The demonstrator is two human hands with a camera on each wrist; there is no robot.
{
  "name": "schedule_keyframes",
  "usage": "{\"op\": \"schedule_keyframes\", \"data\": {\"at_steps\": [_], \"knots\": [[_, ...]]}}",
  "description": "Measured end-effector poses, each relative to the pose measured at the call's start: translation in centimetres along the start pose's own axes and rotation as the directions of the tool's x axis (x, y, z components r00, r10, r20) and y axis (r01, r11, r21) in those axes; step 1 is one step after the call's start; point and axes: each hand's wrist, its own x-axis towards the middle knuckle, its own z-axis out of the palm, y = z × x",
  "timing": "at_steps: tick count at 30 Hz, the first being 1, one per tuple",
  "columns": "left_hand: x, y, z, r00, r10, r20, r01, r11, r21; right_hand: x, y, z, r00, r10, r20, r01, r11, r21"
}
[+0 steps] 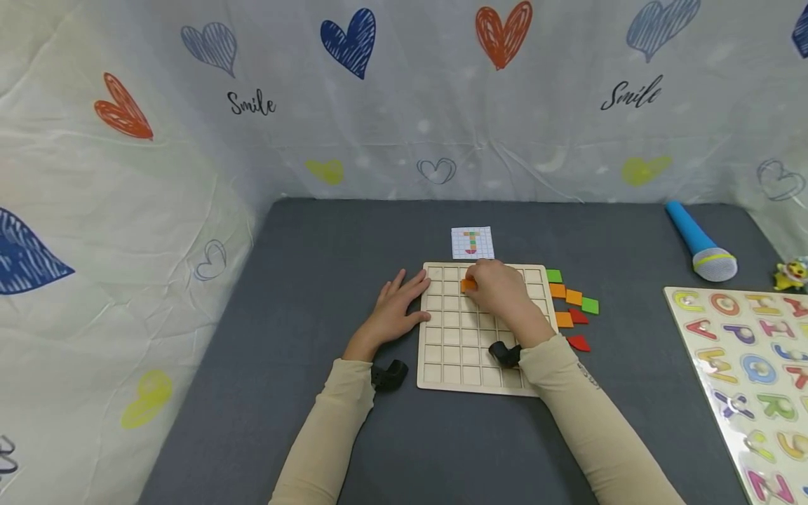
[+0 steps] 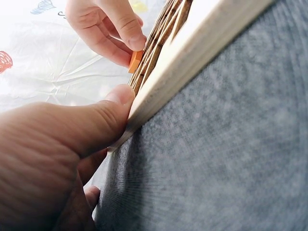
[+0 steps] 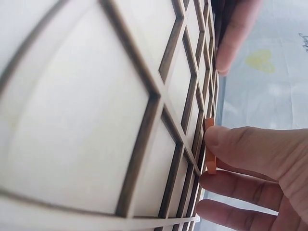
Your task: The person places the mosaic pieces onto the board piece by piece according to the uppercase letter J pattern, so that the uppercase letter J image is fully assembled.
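A wooden grid board lies on the dark grey table. Over its upper part my right hand pinches an orange square tile between thumb and fingers. In the right wrist view this tile stands right at the grid's ridges. My left hand touches the board's left edge with its fingers spread; the left wrist view has the thumb against that edge. Just beyond the board lies a small card printed with a coloured J-shaped pattern.
Right of the board lie loose tiles: green squares, orange squares and red rounded pieces. Farther right are a blue toy microphone, a yellow figurine and an alphabet puzzle board. A printed curtain hangs behind the table.
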Motion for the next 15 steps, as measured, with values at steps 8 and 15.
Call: {"op": "schedule_keyframes", "data": {"at_steps": [8,15], "knots": [[0.05,-0.04,0.04,1.000,-0.003,-0.003,0.003,1.000,0.005,0.05,-0.02,0.17,1.000,-0.005,-0.015,0.005,1.000,-0.010],[-0.03,0.18,-0.15,1.000,-0.002,0.000,0.002,1.000,-0.004,0.09,-0.03,0.28,1.000,-0.016,-0.021,0.016,1.000,-0.018]]}}
